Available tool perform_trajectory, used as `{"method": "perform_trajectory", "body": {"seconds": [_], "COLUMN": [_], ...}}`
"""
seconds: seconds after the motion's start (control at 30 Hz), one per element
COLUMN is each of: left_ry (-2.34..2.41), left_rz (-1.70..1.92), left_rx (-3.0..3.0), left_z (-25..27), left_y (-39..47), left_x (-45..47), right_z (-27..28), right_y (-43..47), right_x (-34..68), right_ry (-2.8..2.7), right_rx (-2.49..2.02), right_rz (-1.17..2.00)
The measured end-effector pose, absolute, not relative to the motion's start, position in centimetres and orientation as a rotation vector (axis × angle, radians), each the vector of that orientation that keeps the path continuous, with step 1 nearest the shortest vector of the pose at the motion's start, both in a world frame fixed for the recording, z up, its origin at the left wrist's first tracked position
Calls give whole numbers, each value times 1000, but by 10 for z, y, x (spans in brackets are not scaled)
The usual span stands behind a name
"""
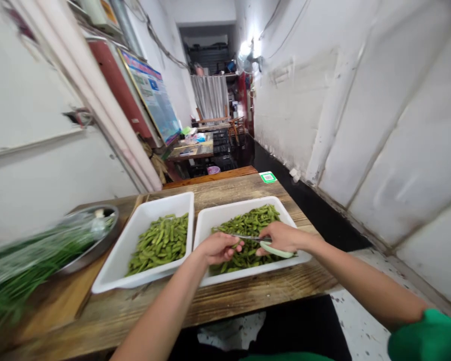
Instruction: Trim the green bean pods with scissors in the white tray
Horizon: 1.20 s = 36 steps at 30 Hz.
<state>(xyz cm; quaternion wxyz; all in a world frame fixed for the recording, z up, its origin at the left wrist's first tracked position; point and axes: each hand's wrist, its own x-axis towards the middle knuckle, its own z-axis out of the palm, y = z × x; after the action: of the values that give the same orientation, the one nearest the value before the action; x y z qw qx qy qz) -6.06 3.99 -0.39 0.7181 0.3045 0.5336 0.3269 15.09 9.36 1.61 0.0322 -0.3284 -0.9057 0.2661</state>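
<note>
Over the right white tray [206, 220], my right hand [280, 236] grips a pair of scissors [272, 249] with pale green handles, the blades pointing left. My left hand [218, 247] is closed in a pinch near the blade tips, on what looks like a green edamame pod, partly hidden by the fingers. Beneath both hands lies a heap of edamame pods [253, 219], some with stem ends showing. Beside it on the left, a second white tray [113, 268] holds another pile of green pods [163, 240].
Both trays stand on a wooden table [225, 188]. At its left are a metal bowl [110, 235] and long green stalks [60, 255] in clear plastic, over a wooden board [75, 301]. A green QR card [268, 177] sits at the far corner. White walls flank the narrow room.
</note>
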Motion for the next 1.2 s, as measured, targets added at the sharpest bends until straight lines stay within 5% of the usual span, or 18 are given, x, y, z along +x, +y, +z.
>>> {"method": "perform_trajectory", "body": {"seconds": [0.23,0.53,0.8,1.2], "left_ry": [1258,1200,923,987], "left_rz": [780,1470,1576,1564], "left_rx": [594,540,312,481], "left_z": [-10,-16,-7,-6], "left_y": [31,42,47,42], "left_x": [-54,-53,-57,-37], "right_z": [5,15,16,14], "right_y": [102,96,88,90], "right_x": [153,158,148,149], "right_ry": [-2862,-2605,-2564,-2560], "right_rx": [-922,-1090,-897,-830], "right_rz": [839,662,281,221]}}
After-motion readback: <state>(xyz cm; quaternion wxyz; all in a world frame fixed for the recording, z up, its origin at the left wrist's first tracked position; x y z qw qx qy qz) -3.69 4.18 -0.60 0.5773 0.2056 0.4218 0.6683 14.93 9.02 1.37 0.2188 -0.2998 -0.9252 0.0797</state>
